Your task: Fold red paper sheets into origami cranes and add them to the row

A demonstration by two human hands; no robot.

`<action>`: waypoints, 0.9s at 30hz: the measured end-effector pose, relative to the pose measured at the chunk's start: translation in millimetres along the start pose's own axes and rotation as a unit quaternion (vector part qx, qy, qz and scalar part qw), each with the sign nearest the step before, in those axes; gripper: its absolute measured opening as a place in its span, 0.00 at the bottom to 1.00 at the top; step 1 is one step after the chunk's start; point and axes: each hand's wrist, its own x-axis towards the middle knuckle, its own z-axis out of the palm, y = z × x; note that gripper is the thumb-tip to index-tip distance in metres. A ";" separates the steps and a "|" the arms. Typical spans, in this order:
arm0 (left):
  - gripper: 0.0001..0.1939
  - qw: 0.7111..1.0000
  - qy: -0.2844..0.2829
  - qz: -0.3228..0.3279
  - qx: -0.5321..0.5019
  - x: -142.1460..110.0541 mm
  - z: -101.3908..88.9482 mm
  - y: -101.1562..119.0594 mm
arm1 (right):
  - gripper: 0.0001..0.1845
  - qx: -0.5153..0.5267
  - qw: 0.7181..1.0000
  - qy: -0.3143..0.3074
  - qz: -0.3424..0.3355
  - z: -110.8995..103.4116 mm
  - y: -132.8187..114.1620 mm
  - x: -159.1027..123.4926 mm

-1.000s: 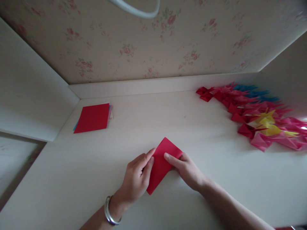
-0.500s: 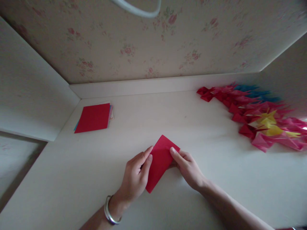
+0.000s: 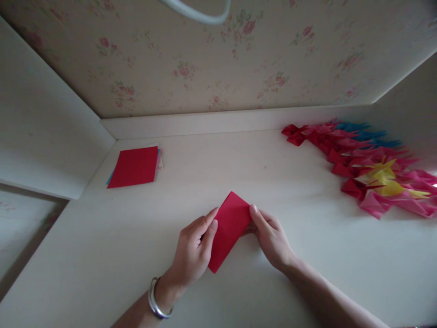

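A red sheet of paper, folded into a rectangle, is held tilted above the white table between both hands. My left hand pinches its left long edge, thumb on top and fingers along the side. At the upper right corner, my right hand grips the paper with the thumb on top; its other fingers are partly hidden beneath. A silver bracelet circles the left wrist.
A stack of square paper, red on top, lies at the table's back left. Several folded paper figures in red, pink, yellow and blue crowd the right side. Behind the white table rises a flowered wall; a white cable hangs above.
My right thumb has slid outward from the paper's face to its right corner. My left hand keeps its hold, and the view has shifted slightly.
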 end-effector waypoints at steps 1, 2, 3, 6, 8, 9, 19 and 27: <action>0.17 1.000 -0.001 0.002 0.000 0.1 -0.1 0.2 | 0.28 -0.007 1.000 0.009 -0.009 -0.4 1.2 0.3; 0.17 1.000 -0.002 0.003 0.000 0.1 -0.2 0.4 | 0.27 -0.017 1.000 0.017 -0.020 -0.6 2.1 0.3; 0.17 1.000 -0.002 0.003 0.001 0.2 -0.4 0.6 | 0.27 -0.027 0.999 0.024 -0.029 -0.7 2.7 0.2; 0.18 1.000 -0.002 0.001 0.007 0.4 -1.0 0.4 | 0.27 -0.053 0.998 0.023 -0.037 0.4 2.0 -1.4; 0.18 1.000 -0.003 0.001 0.013 0.5 -1.3 -0.1 | 0.27 -0.065 0.998 0.009 -0.024 2.0 0.4 -2.9; 0.18 1.000 -0.003 0.002 0.016 0.6 -1.4 -0.4 | 0.28 -0.074 0.997 0.007 -0.019 2.9 -0.3 -3.5; 0.18 1.000 0.008 0.019 0.013 -0.5 1.0 -3.1 | 0.26 -0.095 0.995 -0.032 -0.022 5.6 0.1 -4.2; 0.18 1.000 0.006 0.025 0.018 -1.7 0.6 -3.9 | 0.26 -0.144 0.988 -0.030 -0.051 6.5 0.1 -7.2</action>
